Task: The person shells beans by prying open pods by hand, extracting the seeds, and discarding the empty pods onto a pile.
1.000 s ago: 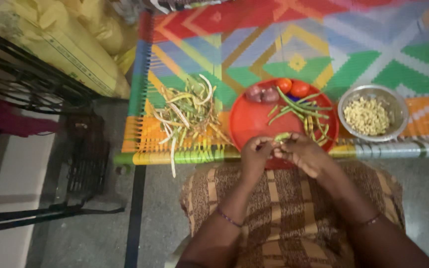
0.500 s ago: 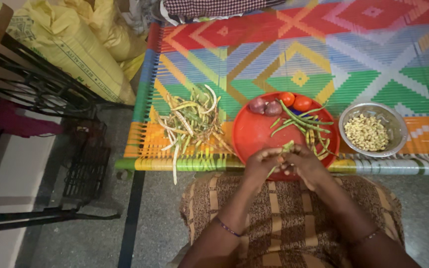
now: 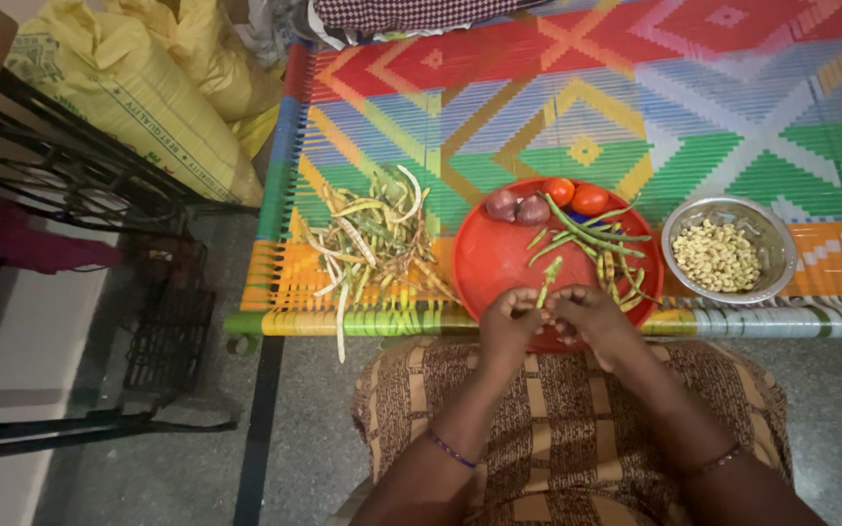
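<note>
My left hand [image 3: 509, 321] and my right hand [image 3: 587, 317] meet over the near edge of a round red plate [image 3: 494, 258]. Both pinch one green bean pod [image 3: 547, 278], which sticks up between the fingertips. On the plate lie more green pods [image 3: 592, 239], two tomatoes [image 3: 577, 195] and two purple onions [image 3: 518, 206]. A steel bowl [image 3: 772, 239] of pale shelled beans stands just right of the plate. A heap of empty pod shells [image 3: 367, 239] lies to the plate's left.
Everything rests on a woven cot [image 3: 635, 107] with a bright geometric pattern. Yellow sacks [image 3: 138, 88] lean at the upper left beside a black metal frame [image 3: 60, 195]. My lap in brown patterned cloth [image 3: 557, 419] is below the cot edge.
The view shifted slightly. The pod, lying flat between my fingers a second ago, now points upward, and both hands stay together at the plate's near edge.
</note>
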